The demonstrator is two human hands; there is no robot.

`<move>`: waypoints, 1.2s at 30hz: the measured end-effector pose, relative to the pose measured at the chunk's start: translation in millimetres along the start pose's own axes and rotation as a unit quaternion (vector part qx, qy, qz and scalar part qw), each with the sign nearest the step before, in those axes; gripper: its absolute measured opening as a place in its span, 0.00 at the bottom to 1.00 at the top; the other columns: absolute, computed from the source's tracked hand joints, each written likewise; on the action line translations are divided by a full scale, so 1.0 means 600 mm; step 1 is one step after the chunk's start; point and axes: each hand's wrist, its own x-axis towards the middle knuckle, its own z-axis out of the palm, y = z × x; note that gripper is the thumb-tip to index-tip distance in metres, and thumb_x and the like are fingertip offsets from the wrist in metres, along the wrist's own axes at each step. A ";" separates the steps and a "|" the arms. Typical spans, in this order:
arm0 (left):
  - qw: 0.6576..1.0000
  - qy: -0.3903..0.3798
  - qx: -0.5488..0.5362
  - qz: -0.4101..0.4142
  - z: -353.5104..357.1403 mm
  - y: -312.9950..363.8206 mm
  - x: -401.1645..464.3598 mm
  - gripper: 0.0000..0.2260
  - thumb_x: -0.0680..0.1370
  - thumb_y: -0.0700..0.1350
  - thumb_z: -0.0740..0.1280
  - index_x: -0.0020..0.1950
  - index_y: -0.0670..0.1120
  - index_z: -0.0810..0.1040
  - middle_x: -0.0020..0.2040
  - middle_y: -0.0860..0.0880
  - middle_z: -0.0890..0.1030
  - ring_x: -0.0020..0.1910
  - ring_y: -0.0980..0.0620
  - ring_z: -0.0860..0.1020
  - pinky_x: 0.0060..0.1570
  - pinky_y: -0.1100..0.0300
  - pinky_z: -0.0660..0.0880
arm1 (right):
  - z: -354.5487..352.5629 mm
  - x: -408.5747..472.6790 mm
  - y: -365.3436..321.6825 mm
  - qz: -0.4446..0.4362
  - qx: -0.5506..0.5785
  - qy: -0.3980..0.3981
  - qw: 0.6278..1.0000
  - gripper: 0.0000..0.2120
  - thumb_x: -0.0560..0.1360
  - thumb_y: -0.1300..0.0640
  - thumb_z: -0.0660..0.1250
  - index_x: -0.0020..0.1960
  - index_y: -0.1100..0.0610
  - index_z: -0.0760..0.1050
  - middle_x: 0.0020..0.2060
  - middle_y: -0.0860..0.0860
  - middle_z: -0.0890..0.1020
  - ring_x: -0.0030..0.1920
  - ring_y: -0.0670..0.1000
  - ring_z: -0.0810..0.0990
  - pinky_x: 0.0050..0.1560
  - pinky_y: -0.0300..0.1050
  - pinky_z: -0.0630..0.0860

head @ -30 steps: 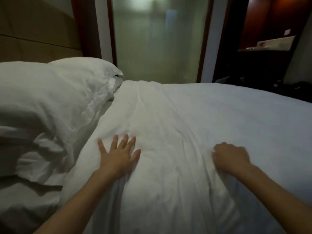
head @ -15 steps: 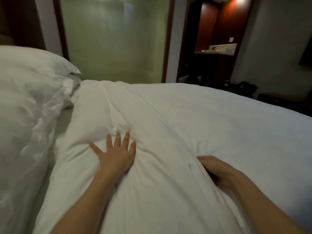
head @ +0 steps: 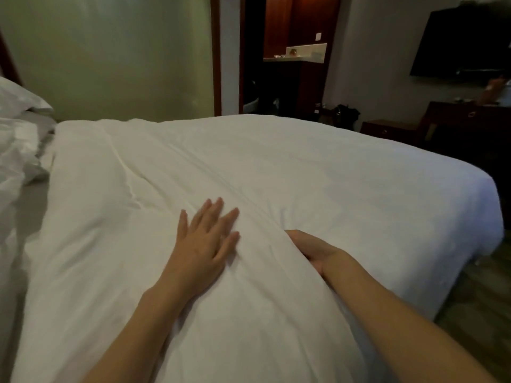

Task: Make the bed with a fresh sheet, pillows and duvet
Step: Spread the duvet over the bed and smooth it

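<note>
A white duvet (head: 304,175) covers the bed, with a long crease running toward the head end. My left hand (head: 204,239) lies flat on it near the middle, fingers straight and spread. To its right, my right hand (head: 318,251) grips a raised fold of the duvet, and its fingertips are hidden in the cloth. White pillows (head: 16,128) are piled at the far left edge. A strip of the sheet (head: 33,200) shows between the pillows and the duvet.
A frosted glass wall (head: 110,56) stands behind the bed, beside a dark doorway with a lit shelf (head: 296,55). On the right are a wall TV (head: 464,42), a dark desk (head: 464,120) and wooden floor (head: 475,297) past the bed's foot corner.
My view has swung right, so the pillows have slid to the left edge. My left hand has swept right across the duvet. My right hand has gone from a fist on top into a fold.
</note>
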 end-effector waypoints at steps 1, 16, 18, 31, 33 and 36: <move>1.000 -0.011 0.005 0.027 0.002 0.004 -0.004 0.33 0.74 0.69 0.37 0.75 0.59 0.59 0.78 0.55 0.55 0.77 0.58 0.47 0.74 0.52 0.39 | -0.002 -0.002 0.000 -0.001 0.011 0.002 1.000 0.11 0.77 0.57 0.65 0.54 0.61 0.81 0.49 0.57 0.84 0.49 0.53 0.82 0.55 0.48 0.77; 0.998 -0.036 0.003 0.048 -0.001 -0.002 -0.020 0.28 0.77 0.64 0.41 0.75 0.59 0.60 0.77 0.59 0.55 0.76 0.63 0.46 0.75 0.57 0.39 | -0.060 0.009 -0.023 -0.074 -0.011 0.167 0.983 0.13 0.78 0.53 0.64 0.52 0.63 0.79 0.48 0.57 0.84 0.47 0.55 0.82 0.48 0.46 0.77; 0.998 -0.049 0.010 0.047 -0.003 -0.001 -0.019 0.28 0.77 0.64 0.41 0.75 0.59 0.60 0.77 0.59 0.55 0.76 0.63 0.46 0.75 0.56 0.38 | -0.055 0.016 -0.019 -0.101 -0.223 0.270 0.931 0.14 0.76 0.48 0.67 0.43 0.59 0.76 0.42 0.54 0.81 0.43 0.54 0.79 0.40 0.43 0.71; 0.992 -0.108 0.050 0.030 -0.005 0.012 -0.010 0.34 0.72 0.64 0.34 0.74 0.61 0.59 0.77 0.59 0.53 0.76 0.61 0.44 0.73 0.55 0.32 | 0.030 -0.060 0.019 -0.051 -0.635 0.306 0.707 0.34 0.75 0.28 0.50 0.54 0.57 0.75 0.55 0.55 0.78 0.55 0.57 0.77 0.50 0.46 0.69; 0.992 -0.109 0.048 0.032 -0.005 0.011 -0.008 0.33 0.72 0.64 0.34 0.74 0.60 0.61 0.77 0.59 0.54 0.76 0.60 0.44 0.73 0.55 0.32 | 0.041 -0.062 0.014 -0.060 -0.620 0.288 0.727 0.29 0.77 0.32 0.54 0.55 0.58 0.75 0.56 0.56 0.79 0.56 0.57 0.77 0.50 0.45 0.69; 0.992 -0.109 0.055 0.036 -0.008 0.008 -0.007 0.33 0.72 0.64 0.35 0.74 0.61 0.59 0.77 0.59 0.53 0.76 0.61 0.44 0.73 0.55 0.33 | 0.035 -0.067 -0.007 -0.063 -0.405 0.220 0.885 0.23 0.78 0.40 0.60 0.58 0.59 0.74 0.53 0.53 0.80 0.52 0.52 0.79 0.48 0.42 0.73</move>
